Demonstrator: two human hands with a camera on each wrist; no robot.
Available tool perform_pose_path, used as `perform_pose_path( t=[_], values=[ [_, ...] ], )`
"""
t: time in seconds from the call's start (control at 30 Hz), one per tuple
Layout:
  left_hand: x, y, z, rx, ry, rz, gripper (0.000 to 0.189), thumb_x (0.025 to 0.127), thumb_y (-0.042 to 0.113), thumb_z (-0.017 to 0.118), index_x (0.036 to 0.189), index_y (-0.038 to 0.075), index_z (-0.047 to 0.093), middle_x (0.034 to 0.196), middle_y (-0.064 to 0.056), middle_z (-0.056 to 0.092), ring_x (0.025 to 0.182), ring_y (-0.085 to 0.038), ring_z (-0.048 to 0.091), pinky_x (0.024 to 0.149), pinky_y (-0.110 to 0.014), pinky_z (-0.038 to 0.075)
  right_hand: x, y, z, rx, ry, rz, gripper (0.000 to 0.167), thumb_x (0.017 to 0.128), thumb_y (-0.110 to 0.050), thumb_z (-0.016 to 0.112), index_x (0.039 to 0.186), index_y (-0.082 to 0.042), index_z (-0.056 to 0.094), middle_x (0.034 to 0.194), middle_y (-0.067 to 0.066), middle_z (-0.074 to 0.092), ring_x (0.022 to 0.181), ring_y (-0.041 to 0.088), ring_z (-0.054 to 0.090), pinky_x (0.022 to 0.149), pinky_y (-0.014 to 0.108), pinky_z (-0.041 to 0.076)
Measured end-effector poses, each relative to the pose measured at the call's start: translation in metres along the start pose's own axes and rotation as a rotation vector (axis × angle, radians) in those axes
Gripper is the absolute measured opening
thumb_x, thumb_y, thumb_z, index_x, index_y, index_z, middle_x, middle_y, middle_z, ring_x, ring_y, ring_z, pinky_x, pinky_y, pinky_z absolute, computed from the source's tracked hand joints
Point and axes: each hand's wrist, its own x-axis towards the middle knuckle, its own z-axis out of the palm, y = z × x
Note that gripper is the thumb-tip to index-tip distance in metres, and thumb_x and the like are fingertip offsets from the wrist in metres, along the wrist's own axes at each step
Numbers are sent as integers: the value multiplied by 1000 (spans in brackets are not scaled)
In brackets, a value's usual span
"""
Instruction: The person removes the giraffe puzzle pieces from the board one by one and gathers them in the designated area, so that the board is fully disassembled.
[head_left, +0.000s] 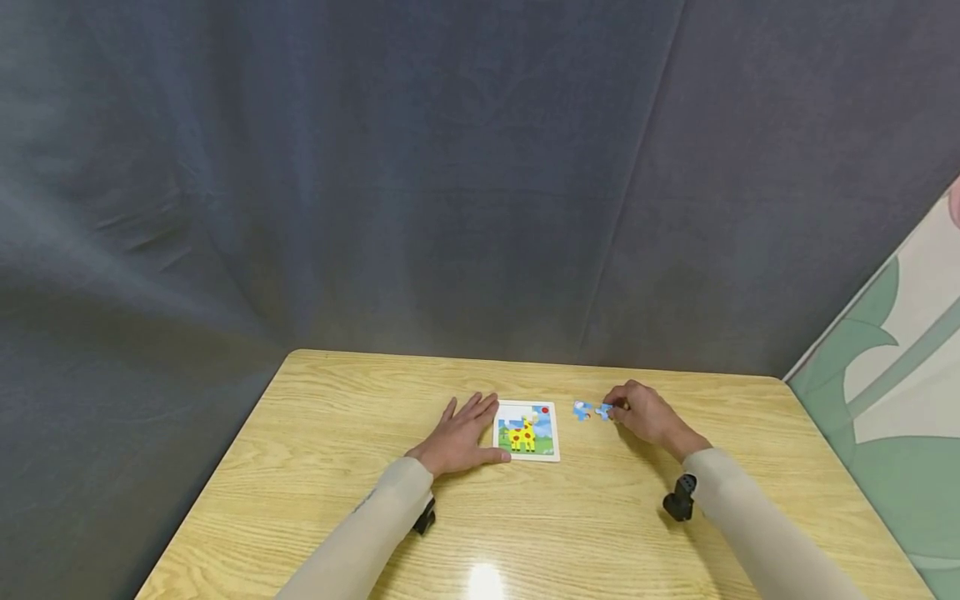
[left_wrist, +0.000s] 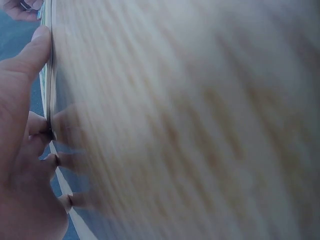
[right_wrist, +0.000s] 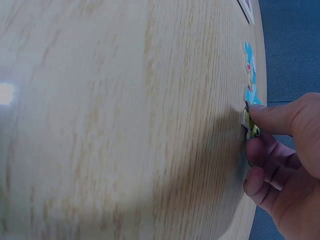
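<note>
A small white-framed jigsaw puzzle (head_left: 537, 446) with a yellow giraffe picture lies on the table; its upper left part shows plain white. My left hand (head_left: 461, 437) rests with spread, straight fingers at its left side, the thumb touching the lower left corner. To the right lie two mostly blue puzzle pieces, a left piece (head_left: 581, 410) and a right piece (head_left: 603, 411). Beside the right one, my right hand (head_left: 643, 414) pinches a yellow-patterned puzzle piece (right_wrist: 246, 119) between thumb and index finger, low at the tabletop. The fingers partly cover that piece.
The light wooden table (head_left: 337, 433) spreads around both hands. A dark grey curtain (head_left: 480, 183) hangs behind its far edge, and a green and white patterned panel (head_left: 885, 392) stands along the right side.
</note>
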Motion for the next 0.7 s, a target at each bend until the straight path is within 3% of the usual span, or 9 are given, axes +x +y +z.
perform_pose_path(
  t=[0.33, 0.7],
  values=[
    [1, -1, 1, 4, -3, 1, 99, 98, 69, 62, 172, 16, 22, 181, 3, 16, 171, -24, 9, 137, -59, 2, 0, 0, 2, -12, 12, 17, 12, 100, -3, 69, 108, -1, 78, 97, 10, 66, 80, 15, 58, 68, 27, 47],
    [0, -1, 1, 3, 5, 5, 99, 98, 69, 62, 172, 15, 24, 181, 1, 18, 170, -25, 11, 137, -60, 3, -2, -6, 4, 6, 11, 33, 12, 99, -1, 69, 110, -1, 76, 104, 13, 66, 89, 21, 65, 76, 39, 57]
  ],
)
